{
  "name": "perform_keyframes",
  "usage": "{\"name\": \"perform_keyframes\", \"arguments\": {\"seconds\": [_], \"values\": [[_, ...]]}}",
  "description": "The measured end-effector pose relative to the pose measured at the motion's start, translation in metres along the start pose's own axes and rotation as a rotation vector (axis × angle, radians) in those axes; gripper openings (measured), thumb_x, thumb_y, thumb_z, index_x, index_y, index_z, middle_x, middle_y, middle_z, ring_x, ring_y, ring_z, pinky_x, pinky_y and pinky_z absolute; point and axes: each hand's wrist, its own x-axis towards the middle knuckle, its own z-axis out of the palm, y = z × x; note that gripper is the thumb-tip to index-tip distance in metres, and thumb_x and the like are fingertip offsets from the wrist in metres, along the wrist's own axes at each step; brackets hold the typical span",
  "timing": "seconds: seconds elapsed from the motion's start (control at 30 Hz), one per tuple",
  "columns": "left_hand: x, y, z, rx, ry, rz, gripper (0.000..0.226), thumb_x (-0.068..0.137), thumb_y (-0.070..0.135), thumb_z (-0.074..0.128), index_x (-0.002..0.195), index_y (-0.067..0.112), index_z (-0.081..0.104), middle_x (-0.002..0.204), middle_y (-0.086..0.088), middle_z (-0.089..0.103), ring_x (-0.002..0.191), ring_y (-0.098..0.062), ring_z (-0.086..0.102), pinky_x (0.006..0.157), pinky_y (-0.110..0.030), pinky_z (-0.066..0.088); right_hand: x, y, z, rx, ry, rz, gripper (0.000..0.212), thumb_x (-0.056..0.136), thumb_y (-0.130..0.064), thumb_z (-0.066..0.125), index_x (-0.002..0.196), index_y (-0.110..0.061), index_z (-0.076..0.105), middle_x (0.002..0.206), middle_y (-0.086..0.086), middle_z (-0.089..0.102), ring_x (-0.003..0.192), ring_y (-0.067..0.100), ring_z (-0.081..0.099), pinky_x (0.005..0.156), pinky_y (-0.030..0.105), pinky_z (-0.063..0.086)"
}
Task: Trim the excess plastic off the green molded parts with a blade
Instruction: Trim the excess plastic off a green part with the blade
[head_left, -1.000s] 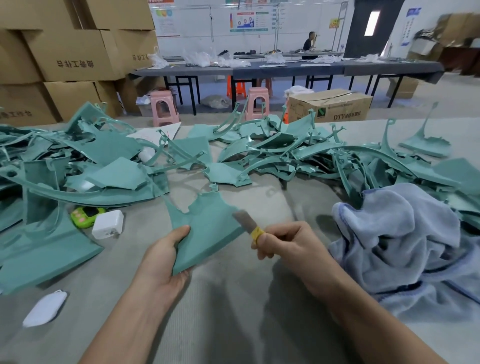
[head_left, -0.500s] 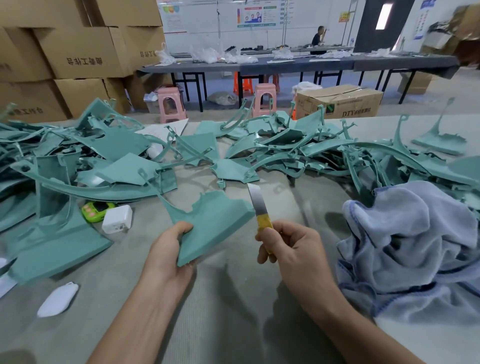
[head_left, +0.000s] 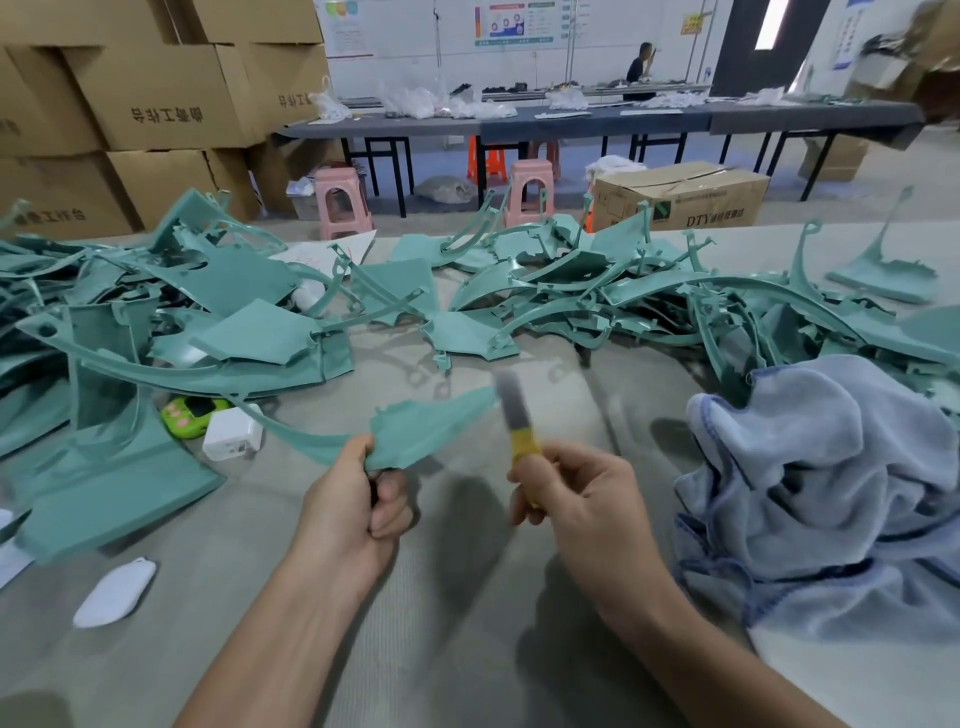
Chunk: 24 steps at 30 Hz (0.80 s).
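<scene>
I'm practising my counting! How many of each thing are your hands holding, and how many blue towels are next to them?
green moulded plastic part, in the left hand: 1
yellow-handled metal blade, in the right hand: 1
crumpled blue cloth towel: 1
Total: 3

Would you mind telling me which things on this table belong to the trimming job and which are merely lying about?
Job: green part held by left hand; yellow-handled blade in right hand; heaps of green parts.
Lying about: blue towel, white plug block, small green gadget, white oval object.
</scene>
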Motion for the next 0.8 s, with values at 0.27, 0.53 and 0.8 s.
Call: {"name": "perform_keyframes", "arguments": {"seconds": [0.27,0.53,0.8], "values": [[-0.005,-0.003,0.004,-0.161,-0.125,-0.188,0.042,0.093,0.027,0.055,0.054,0.018,0.042,0.043,0.001,0.032,0.024,-0.007,0.018,0.028,-0.014,0.011,-0.012,0.012,0.018,-0.509,-0.205,-0.157,0.023,0.094,-0.036,0.057,0.072,-0.032,0.056,0.062,-0.008,0.056,0.059,0.011,0.049,0.058,0.029,0.04],[-0.001,-0.002,0.005,-0.175,-0.105,-0.199,0.042,0.101,0.023,0.043,0.06,0.02,0.031,0.041,0.004,0.032,0.023,-0.005,0.018,0.025,-0.015,0.011,0.001,0.01,0.008,-0.498,0.056,-0.131,0.027,0.102,-0.035,0.055,0.076,-0.034,0.058,0.067,-0.011,0.061,0.058,0.006,0.053,0.053,0.021,0.04],[-0.003,0.001,0.002,-0.222,-0.134,-0.246,0.049,0.099,0.023,0.045,0.05,0.019,0.036,0.041,0.004,0.031,0.022,-0.006,0.019,0.027,-0.017,0.009,0.021,0.016,-0.006,-0.701,0.224,0.019,0.035,0.106,-0.038,0.045,0.081,-0.019,0.058,0.066,-0.004,0.062,0.061,0.015,0.058,0.056,0.037,0.047]]}}
